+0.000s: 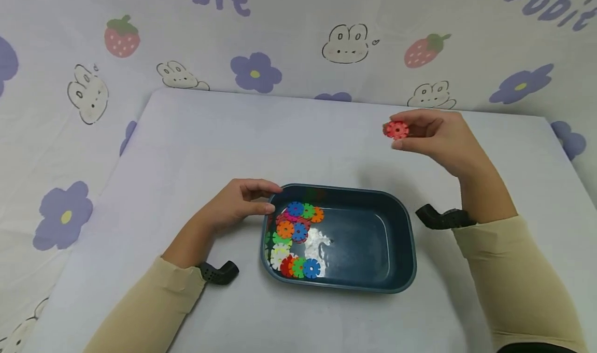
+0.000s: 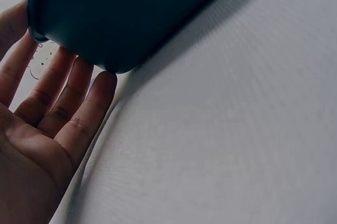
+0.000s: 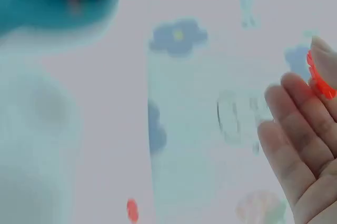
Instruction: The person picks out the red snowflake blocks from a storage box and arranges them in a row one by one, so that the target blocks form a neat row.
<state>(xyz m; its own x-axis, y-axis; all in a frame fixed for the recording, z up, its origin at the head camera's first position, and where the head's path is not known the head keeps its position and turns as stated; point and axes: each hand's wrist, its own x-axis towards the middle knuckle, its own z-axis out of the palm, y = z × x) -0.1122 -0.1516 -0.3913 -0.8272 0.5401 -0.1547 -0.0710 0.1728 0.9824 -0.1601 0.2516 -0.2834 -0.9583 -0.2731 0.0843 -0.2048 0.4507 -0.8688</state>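
My right hand (image 1: 440, 135) is raised above the far right of the table, pinching a red notched building disc (image 1: 397, 130) between thumb and fingertips. In the right wrist view, the thumb partly covers this disc (image 3: 322, 79). My left hand (image 1: 238, 202) rests on the far left corner of a dark teal plastic basin (image 1: 347, 285), thumb and index fingertips at the rim. The left wrist view shows the fingers (image 2: 87, 111) fairly straight against the basin's outer wall. Several notched discs (image 1: 298, 232) in blue, green, orange, red, pink and white lie in the basin's left part.
A white cloth covers the table (image 1: 224, 135), and a printed cloth (image 1: 298, 31) with rabbits, strawberries and flowers hangs behind it. Black camera mounts (image 1: 445, 217) sit at both wrists. A small red oval (image 3: 132, 211) appears low in the right wrist view.
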